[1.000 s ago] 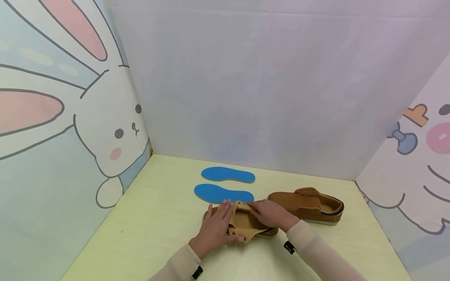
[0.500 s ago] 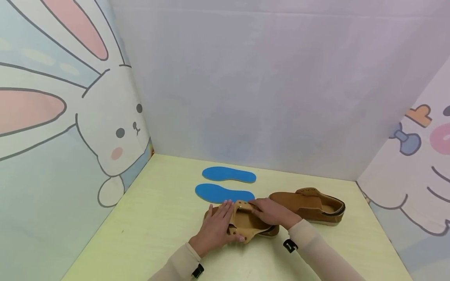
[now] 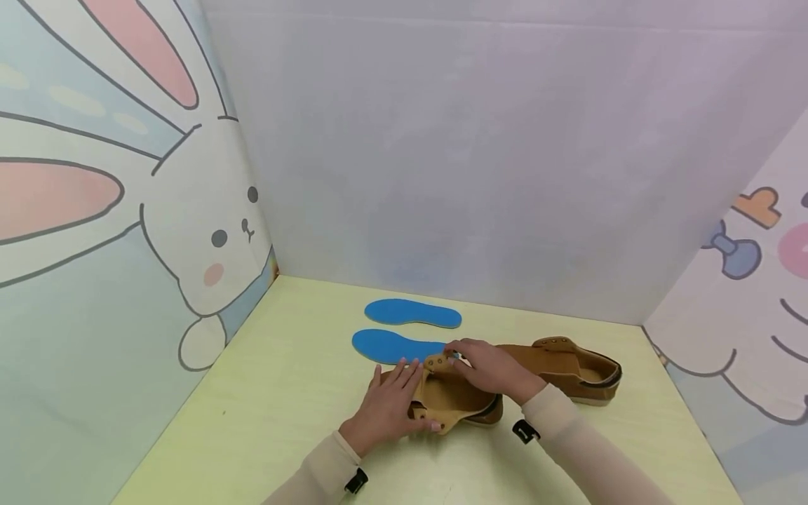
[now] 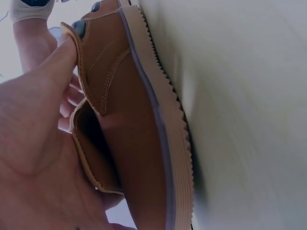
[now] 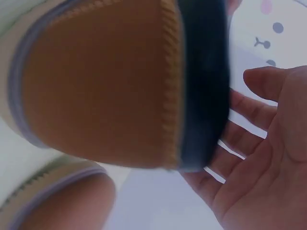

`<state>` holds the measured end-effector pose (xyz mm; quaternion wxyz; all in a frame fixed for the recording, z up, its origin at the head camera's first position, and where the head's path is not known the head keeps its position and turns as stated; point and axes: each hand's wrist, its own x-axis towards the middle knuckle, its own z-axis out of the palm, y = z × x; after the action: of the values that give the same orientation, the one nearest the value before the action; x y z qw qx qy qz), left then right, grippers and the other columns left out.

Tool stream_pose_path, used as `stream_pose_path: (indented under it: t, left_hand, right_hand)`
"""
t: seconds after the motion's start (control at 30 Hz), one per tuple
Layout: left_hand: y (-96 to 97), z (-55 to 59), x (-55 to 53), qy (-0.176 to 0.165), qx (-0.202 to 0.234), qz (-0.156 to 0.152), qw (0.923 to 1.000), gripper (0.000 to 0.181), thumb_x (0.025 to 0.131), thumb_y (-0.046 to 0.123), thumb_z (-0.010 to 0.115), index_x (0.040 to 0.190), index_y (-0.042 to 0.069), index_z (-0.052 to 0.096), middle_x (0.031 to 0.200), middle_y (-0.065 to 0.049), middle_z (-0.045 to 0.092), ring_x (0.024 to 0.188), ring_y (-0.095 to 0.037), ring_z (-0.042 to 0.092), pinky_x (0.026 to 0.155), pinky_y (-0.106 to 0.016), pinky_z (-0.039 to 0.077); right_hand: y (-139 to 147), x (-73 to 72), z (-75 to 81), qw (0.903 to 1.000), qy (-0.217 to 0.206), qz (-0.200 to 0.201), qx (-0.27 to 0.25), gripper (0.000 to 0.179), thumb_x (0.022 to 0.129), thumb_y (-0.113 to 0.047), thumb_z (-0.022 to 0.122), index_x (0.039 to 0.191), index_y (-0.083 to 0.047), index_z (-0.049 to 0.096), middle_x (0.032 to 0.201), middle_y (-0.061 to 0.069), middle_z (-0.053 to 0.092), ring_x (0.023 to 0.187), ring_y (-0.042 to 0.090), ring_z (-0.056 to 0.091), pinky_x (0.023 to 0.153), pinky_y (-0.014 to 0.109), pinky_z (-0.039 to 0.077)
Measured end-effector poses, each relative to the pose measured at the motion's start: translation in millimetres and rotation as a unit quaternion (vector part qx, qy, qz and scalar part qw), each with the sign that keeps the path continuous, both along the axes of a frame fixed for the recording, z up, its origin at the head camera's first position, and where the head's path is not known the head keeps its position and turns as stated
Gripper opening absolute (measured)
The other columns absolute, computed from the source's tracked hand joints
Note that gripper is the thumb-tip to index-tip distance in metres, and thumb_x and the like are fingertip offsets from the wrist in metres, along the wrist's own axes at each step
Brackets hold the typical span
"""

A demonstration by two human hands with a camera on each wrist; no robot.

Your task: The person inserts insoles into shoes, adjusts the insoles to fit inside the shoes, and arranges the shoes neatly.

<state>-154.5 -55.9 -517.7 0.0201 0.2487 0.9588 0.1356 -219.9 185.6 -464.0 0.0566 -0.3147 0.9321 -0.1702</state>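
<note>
A brown shoe lies on the table with its toe to the left and its tan eyelet flaps folded out. My left hand rests across the front of this shoe, fingers straight, the thumb against the near flap. At the far flap is my right hand, its fingertips by the flap's edge; firm contact cannot be told. In the right wrist view the right fingers are loosely spread beyond the shoe's dark heel collar, thumb apart from them. The left hand hides most of the toe.
A second brown shoe stands at the right, partly behind the right hand. Two blue insoles lie behind the first shoe: a farther one and a nearer one. A pale wall closes the table's back.
My right hand has lifted slightly up and away from the shoe's opening, so more of the heel and inside shows. The left hand stays in place on the shoe.
</note>
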Motion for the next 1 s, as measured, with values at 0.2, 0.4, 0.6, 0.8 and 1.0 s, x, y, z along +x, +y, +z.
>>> stream_pose_path:
  t: [0.2, 0.4, 0.6, 0.8, 1.0]
  left_hand:
    - [-2.3, -1.2, -0.9, -0.008, 0.002, -0.005, 1.0, 0.11, 0.083, 0.086, 0.048, 0.162, 0.013, 0.026, 0.166, -0.007, 0.025, 0.153, -0.031, 0.019, 0.117, -0.067, 0.016]
    - [-2.6, -0.9, -6.1, -0.006, -0.007, -0.002, 1.0, 0.11, 0.083, 0.087, 0.046, 0.163, 0.014, 0.025, 0.167, -0.005, 0.023, 0.153, -0.03, 0.018, 0.116, -0.067, 0.017]
    - [-2.3, -4.4, -3.9, -0.012, -0.006, -0.006, 0.9999, 0.111, 0.082, 0.088, 0.045, 0.163, 0.014, 0.026, 0.166, -0.006, 0.025, 0.153, -0.031, 0.02, 0.115, -0.069, 0.018]
    - [-1.7, -4.1, -2.1, -0.01, -0.016, -0.005, 0.9998, 0.111, 0.082, 0.089, 0.043, 0.163, 0.016, 0.026, 0.167, -0.003, 0.024, 0.153, -0.029, 0.02, 0.115, -0.068, 0.019]
    - [-3.0, -1.9, -4.1, -0.007, -0.014, -0.004, 0.9999, 0.109, 0.082, 0.088, 0.045, 0.163, 0.016, 0.027, 0.167, -0.003, 0.025, 0.153, -0.029, 0.02, 0.115, -0.068, 0.02]
  right_hand:
    - [-10, -8.4, 22.2, 0.9989, 0.035, 0.028, -0.011, 0.027, 0.106, -0.012, 0.052, 0.127, -0.009, 0.069, 0.122, 0.005, 0.069, 0.108, 0.022, 0.067, 0.089, 0.043, 0.056]
    - [-29, -41.4, 44.2, 0.9973, 0.065, 0.035, -0.002, 0.031, 0.104, -0.02, 0.06, 0.133, -0.01, 0.066, 0.128, 0.007, 0.067, 0.109, 0.023, 0.067, 0.09, 0.044, 0.056]
    - [-50, -83.5, 35.4, 0.9985, 0.049, 0.008, 0.023, 0.047, 0.099, -0.026, 0.069, 0.142, -0.009, 0.058, 0.139, 0.012, 0.06, 0.125, 0.03, 0.059, 0.099, 0.049, 0.051]
    - [-65, -123.3, 10.8, 0.9978, 0.016, -0.016, 0.062, 0.055, 0.1, -0.028, 0.068, 0.148, -0.007, 0.052, 0.15, 0.016, 0.049, 0.138, 0.034, 0.047, 0.108, 0.051, 0.043]
    - [-76, -150.3, -11.3, 0.9939, -0.037, -0.024, 0.101, 0.053, 0.103, -0.024, 0.063, 0.15, -0.004, 0.049, 0.153, 0.017, 0.046, 0.141, 0.035, 0.042, 0.114, 0.049, 0.037]
